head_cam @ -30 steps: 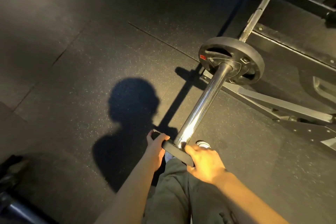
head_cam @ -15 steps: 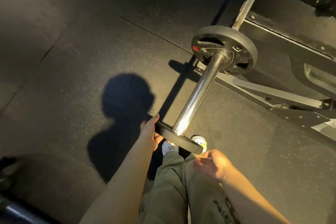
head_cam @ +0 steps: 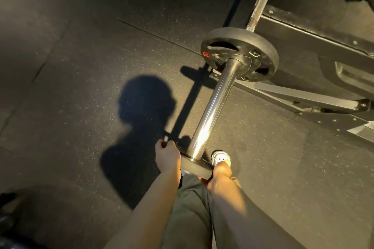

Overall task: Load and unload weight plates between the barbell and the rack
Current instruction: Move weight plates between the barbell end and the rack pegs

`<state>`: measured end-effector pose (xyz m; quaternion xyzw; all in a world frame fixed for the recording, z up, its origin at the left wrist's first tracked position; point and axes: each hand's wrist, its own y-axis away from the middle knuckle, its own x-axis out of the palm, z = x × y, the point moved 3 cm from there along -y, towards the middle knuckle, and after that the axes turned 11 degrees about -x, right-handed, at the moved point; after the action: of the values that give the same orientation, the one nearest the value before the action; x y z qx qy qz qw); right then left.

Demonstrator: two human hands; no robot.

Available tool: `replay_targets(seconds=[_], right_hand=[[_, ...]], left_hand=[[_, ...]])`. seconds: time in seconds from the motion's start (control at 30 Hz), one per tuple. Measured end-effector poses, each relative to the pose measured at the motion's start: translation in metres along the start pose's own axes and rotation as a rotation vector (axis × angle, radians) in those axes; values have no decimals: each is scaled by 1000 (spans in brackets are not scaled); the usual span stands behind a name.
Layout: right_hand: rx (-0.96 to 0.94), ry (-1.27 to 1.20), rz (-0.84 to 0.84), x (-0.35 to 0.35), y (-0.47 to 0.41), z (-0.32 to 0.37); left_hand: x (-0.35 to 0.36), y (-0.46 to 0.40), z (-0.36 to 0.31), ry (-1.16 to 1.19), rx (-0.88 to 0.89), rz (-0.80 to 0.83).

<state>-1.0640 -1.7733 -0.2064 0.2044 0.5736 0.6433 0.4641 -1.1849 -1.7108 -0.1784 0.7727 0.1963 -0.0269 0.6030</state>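
Observation:
A chrome barbell sleeve runs from near my body up to the right. A large black weight plate with a red label sits far up the sleeve against the collar. A small black plate is threaded on the near end of the sleeve. My left hand grips the small plate's left edge. My right hand grips its right lower edge. The thin bar shaft continues beyond the large plate.
Black speckled rubber flooring spreads to the left. A black metal rack base with bolted plates lies to the right. My white shoe shows under the sleeve, olive trousers below. A dark object sits at the bottom left corner.
My right hand, off the small plate half a second ago, has closed on its right edge again. My left hand has wrapped over the left edge. The view has shifted slightly.

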Motion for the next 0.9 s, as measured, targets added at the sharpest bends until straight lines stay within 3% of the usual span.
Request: replay_targets(seconds=[0.13,0.5,0.7,0.83,0.9], right_hand=[[-55,-45,-124,3,-9,-2],[-280,-14,-160,30,-61,57],[-163,-33,-137,42,-53,97],[-231,-35,-41,52,-67,125],[-175,-100,-66,61,-70,145]], left_hand=[[6,0,-6,-34,13,1],[58,0,-58,-26,-8,67],[91,7,-76,-62,82,48],[116,10,-93,-42,143,12],[135,7,-103,-35,177,15]])
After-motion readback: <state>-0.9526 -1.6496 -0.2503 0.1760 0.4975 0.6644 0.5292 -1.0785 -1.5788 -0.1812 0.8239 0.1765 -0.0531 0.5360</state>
